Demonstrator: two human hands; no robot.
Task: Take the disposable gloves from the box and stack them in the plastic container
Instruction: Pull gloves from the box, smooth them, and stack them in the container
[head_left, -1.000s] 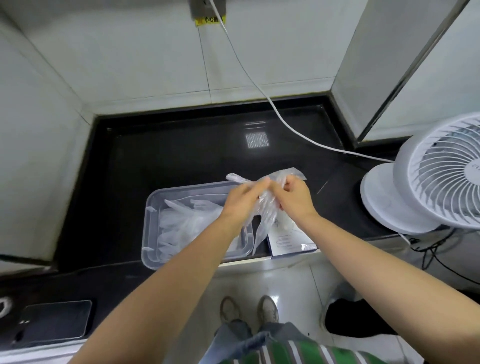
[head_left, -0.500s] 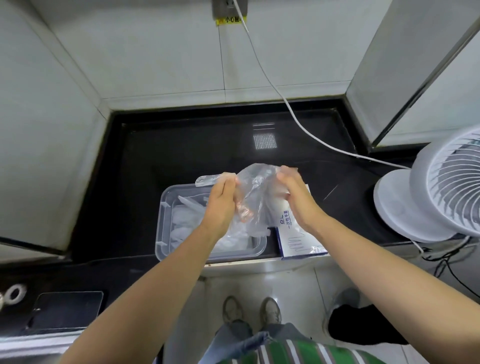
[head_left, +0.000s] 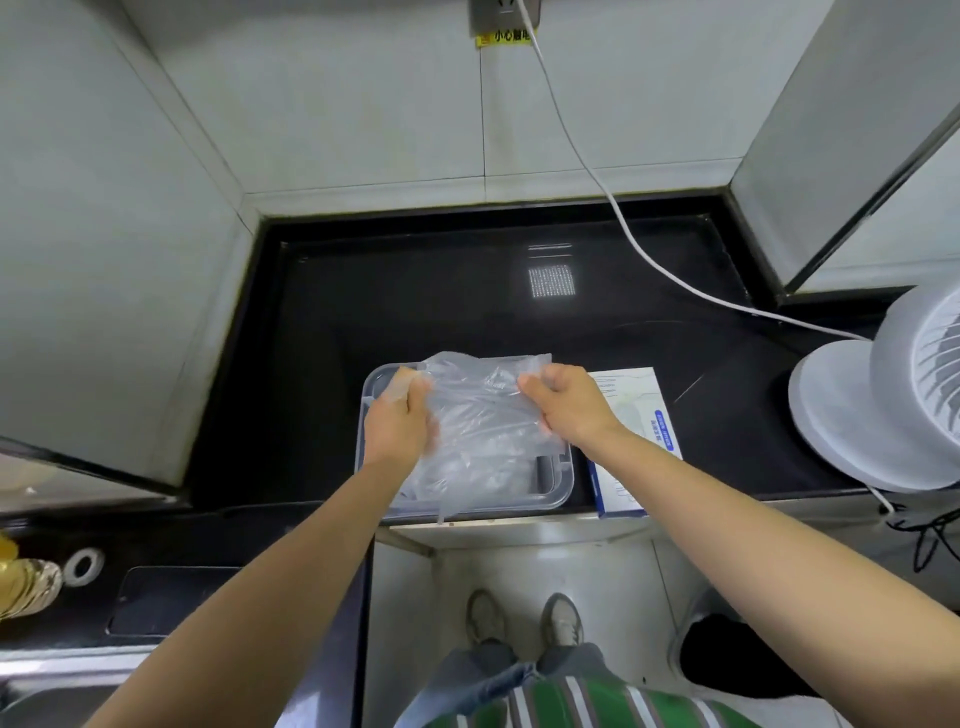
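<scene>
I am pinching a clear disposable glove (head_left: 480, 410) with left hand (head_left: 396, 423) and right hand (head_left: 569, 405), stretching it over the plastic container (head_left: 563, 480), glove box (head_left: 636, 415) at frame right.

White fan (head_left: 852, 415) standing at the right of the black surface (head_left: 415, 312), white cable (head_left: 623, 234) trailing from the far wall socket (head_left: 504, 13), dark phone (head_left: 171, 600) lying near left beside a white ring (head_left: 83, 565)
</scene>
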